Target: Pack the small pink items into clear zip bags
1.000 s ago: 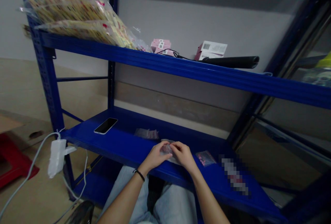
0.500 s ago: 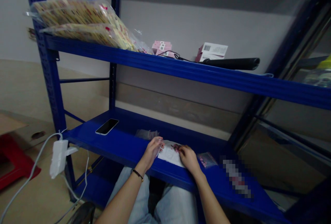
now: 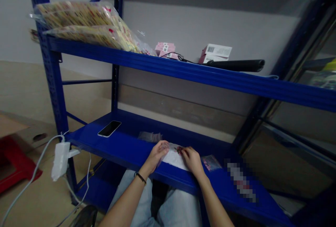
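A white sheet (image 3: 174, 159) lies on the blue shelf in front of me, with a small pile of dark-pink pieces (image 3: 179, 149) on it. My left hand (image 3: 158, 152) is closed on a small clear plastic bag (image 3: 160, 158) at the sheet's left edge; its fingers partly cover the bag. Over the sheet's right side, my right hand (image 3: 192, 157) has its fingers bent together, tips in the pile. What sits between those fingertips is too small to make out. Right of that hand lies a clear bag of pink pieces (image 3: 210, 163).
Flat clear bags (image 3: 149, 136) lie behind my left hand. A phone (image 3: 109, 128) rests farther left on the shelf. Above run a blue shelf beam (image 3: 168, 68), packed plastic bags (image 3: 78, 24), small boxes (image 3: 216, 50) and a black rod (image 3: 236, 65). A white power strip (image 3: 61, 160) hangs at the left.
My left hand has turned slightly, its fingers now lower over the sheet's left edge. My right fingertips have shifted a little at the pile. The whole view has moved slightly.
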The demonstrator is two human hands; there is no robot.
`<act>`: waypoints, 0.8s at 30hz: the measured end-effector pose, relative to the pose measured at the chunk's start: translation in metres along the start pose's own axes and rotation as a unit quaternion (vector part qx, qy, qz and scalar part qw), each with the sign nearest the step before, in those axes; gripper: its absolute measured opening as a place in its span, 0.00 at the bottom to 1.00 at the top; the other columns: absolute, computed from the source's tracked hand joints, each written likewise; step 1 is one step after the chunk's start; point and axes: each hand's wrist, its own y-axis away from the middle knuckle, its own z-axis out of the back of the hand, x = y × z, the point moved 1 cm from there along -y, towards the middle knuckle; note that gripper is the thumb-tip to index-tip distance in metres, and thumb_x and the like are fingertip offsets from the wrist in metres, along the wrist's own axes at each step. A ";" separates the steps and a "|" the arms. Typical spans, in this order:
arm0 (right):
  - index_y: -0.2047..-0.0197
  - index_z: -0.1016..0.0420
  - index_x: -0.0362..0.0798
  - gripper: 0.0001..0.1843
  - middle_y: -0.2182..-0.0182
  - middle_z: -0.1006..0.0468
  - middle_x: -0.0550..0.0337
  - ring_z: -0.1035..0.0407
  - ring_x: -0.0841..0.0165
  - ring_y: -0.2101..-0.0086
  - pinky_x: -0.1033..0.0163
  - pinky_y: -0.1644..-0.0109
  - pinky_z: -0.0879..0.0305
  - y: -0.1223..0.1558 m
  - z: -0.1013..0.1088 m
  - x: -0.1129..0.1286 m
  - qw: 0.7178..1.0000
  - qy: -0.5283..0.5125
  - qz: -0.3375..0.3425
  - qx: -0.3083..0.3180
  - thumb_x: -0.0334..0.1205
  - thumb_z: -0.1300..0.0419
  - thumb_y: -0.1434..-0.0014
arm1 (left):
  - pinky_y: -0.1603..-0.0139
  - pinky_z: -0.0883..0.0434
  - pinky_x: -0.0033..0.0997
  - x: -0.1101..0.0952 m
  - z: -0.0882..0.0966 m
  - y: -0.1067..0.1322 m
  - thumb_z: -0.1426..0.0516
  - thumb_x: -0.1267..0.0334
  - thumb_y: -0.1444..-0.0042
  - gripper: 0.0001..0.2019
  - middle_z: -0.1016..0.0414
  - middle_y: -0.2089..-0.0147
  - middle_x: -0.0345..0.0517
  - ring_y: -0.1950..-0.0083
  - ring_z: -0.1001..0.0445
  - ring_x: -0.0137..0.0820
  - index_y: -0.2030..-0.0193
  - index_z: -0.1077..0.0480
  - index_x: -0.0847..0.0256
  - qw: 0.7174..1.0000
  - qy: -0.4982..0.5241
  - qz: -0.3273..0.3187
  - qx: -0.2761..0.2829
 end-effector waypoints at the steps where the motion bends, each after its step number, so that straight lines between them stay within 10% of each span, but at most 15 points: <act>1: 0.63 0.20 0.46 0.17 0.66 0.19 0.51 0.26 0.61 0.64 0.61 0.58 0.34 -0.002 0.004 0.006 0.998 -0.057 -0.021 -0.014 0.45 0.48 0.36 | 0.55 0.34 0.29 0.000 -0.002 0.001 0.33 0.59 0.48 0.19 0.24 0.58 0.46 0.56 0.27 0.35 0.50 0.28 0.59 0.999 -0.042 -0.015 0.007; 5: 0.64 0.19 0.45 0.22 0.73 0.19 0.55 0.28 0.63 0.71 0.63 0.65 0.35 -0.006 0.008 0.042 0.963 -0.251 -0.095 -0.032 0.55 0.44 0.39 | 0.54 0.33 0.31 -0.001 -0.008 0.004 0.32 0.63 0.51 0.21 0.24 0.57 0.45 0.55 0.27 0.37 0.49 0.27 0.59 0.983 -0.177 -0.050 0.011; 10: 0.73 0.21 0.45 0.28 0.76 0.22 0.58 0.31 0.67 0.73 0.66 0.69 0.40 -0.003 0.005 0.069 0.963 -0.256 -0.082 -0.014 0.60 0.45 0.39 | 0.54 0.33 0.31 -0.002 -0.011 0.005 0.33 0.66 0.52 0.22 0.22 0.56 0.46 0.54 0.26 0.38 0.49 0.27 0.58 0.970 -0.230 -0.065 0.040; 16: 0.73 0.24 0.46 0.30 0.78 0.24 0.58 0.32 0.66 0.75 0.65 0.71 0.40 -0.003 0.009 0.031 0.960 -0.257 -0.105 -0.028 0.63 0.50 0.37 | 0.54 0.33 0.32 0.001 -0.008 0.002 0.32 0.60 0.51 0.21 0.23 0.57 0.48 0.55 0.27 0.39 0.50 0.26 0.60 0.978 -0.205 -0.039 0.020; 24: 0.57 0.20 0.48 0.17 0.59 0.18 0.52 0.25 0.60 0.58 0.59 0.53 0.34 0.001 0.008 -0.013 0.997 -0.057 -0.041 -0.013 0.40 0.50 0.39 | 0.59 0.35 0.27 0.004 0.003 -0.002 0.38 0.50 0.44 0.20 0.23 0.59 0.45 0.59 0.26 0.32 0.49 0.28 0.58 0.997 0.028 0.041 -0.059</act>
